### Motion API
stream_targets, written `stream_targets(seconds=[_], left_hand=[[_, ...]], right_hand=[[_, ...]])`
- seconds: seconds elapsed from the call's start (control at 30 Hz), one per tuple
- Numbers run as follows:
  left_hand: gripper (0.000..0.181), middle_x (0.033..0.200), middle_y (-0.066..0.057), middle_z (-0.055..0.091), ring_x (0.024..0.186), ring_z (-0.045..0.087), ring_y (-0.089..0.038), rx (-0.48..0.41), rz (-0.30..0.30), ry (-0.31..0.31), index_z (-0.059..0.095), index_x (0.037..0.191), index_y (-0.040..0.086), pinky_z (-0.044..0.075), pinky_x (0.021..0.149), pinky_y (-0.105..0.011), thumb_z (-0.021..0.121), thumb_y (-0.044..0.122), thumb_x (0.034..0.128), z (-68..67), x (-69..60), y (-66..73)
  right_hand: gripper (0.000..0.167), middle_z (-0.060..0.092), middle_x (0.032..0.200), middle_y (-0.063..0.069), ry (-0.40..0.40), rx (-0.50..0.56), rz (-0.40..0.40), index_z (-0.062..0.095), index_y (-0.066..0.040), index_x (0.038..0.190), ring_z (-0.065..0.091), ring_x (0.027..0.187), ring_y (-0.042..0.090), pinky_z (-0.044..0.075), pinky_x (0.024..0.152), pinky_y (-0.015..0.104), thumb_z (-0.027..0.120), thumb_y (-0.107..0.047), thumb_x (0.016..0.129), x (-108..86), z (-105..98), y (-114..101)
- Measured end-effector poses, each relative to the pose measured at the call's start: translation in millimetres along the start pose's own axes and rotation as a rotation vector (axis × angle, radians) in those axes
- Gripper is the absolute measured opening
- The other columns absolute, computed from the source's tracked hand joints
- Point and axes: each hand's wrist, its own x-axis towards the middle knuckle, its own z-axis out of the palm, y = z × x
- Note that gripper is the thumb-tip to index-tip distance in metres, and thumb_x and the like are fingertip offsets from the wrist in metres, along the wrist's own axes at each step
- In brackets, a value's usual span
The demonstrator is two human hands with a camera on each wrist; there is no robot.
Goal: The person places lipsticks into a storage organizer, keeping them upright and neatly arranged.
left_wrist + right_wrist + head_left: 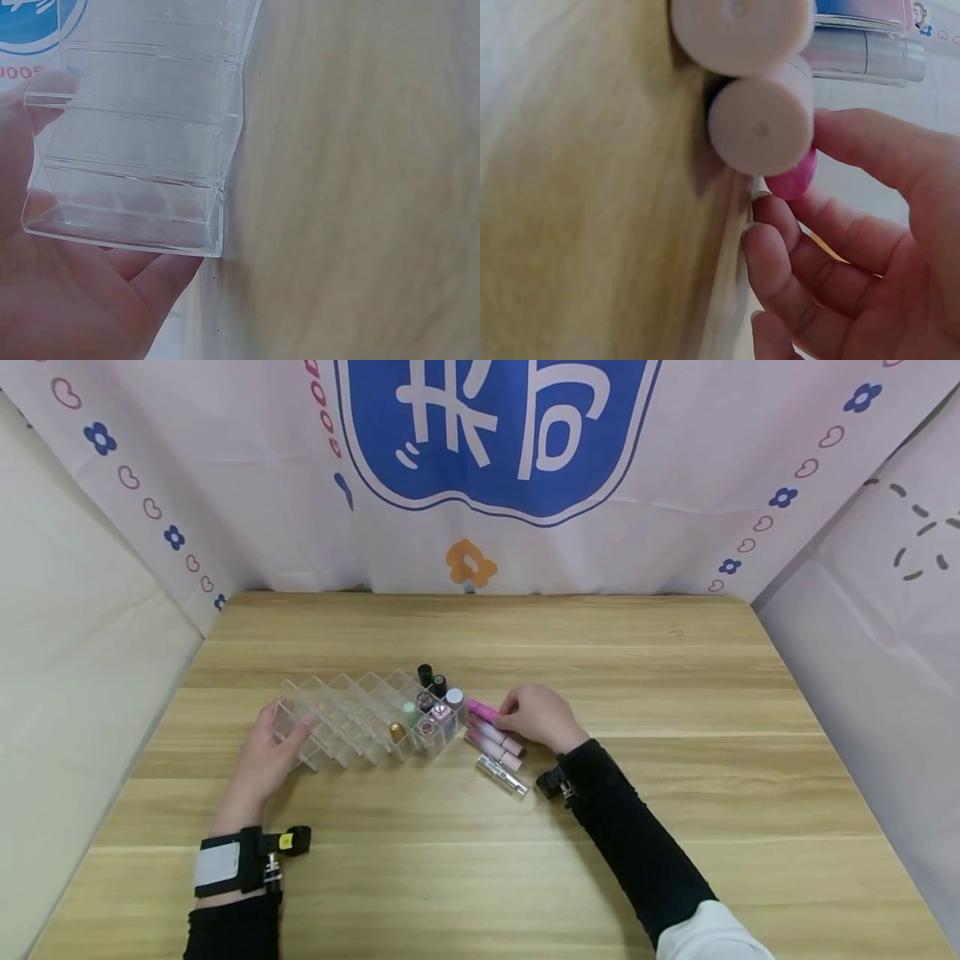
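- The clear organizer (pixel 341 718) sits on the worktop (pixel 652 668), its left end in the left hand (pixel 270 752) and its right end near the right hand (pixel 542 717).
- The left hand grasps that end, the thumb on the near side; in the left wrist view its other fingers show through and below the clear plastic.
- The right hand pinches a bright pink tube (pixel 482 711) between thumb and finger, just beyond the organizer's right end; whether tube and organizer touch, I cannot tell.
- Nearer the person than the pink tube, two pale pink tubes (pixel 493 750) lie side by side, just beside the right hand.
- Nearest the person in this group is a silver tube (pixel 502 776), lying on its side below the right hand and well apart from the left.
- Upright items fill compartments at the organizer's right end, toward the right hand: black tubes (pixel 425 675) at the far edge, a white-capped tube (pixel 454 697) at the right, a mint-green one (pixel 410 712) and a gold one (pixel 397 732) further left.
- The compartments nearest the left hand show bare clear walls.
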Motion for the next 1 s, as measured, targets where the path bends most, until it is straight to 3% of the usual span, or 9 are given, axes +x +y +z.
stream_targets(seconds=[0.23,0.53,1.0], left_hand=[[0.086,0.162,-0.028,0.011,0.146,0.014,-0.053,0.011,0.004,0.0,0.006,0.158,0.005,0.017,0.114,-0.072,0.044,0.055,0.0995,-0.6,0.4,1.0],[0.085,0.161,-0.028,0.014,0.146,0.017,-0.053,0.005,0.011,0.002,0.005,0.158,0.007,0.017,0.113,-0.073,0.045,0.054,0.0996,-0.4,-0.9,0.1],[0.085,0.161,-0.029,0.014,0.146,0.018,-0.053,-0.004,-0.002,0.0,0.005,0.158,0.007,0.018,0.114,-0.072,0.045,0.054,0.0997,0.5,-0.8,1.7]], right_hand=[[0.026,0.072,0.087,-0.002,0.055,0.01,-0.017,0.075,-0.018,0.091,0.062,0.076,0.016,0.05,0.069,0.03,0.073,-0.043,0.085,-3.0,-6,-1],[0.036,0.07,0.086,-0.001,0.125,0.125,-0.031,0.072,-0.018,0.093,0.062,0.077,0.017,0.05,0.067,0.029,0.072,-0.052,0.084,-7.0,-11,-5],[0.021,0.068,0.086,0.001,0.178,0.125,-0.051,0.072,-0.017,0.098,0.06,0.074,0.017,0.047,0.065,0.027,0.071,-0.034,0.088,-3.7,-18,-11]])
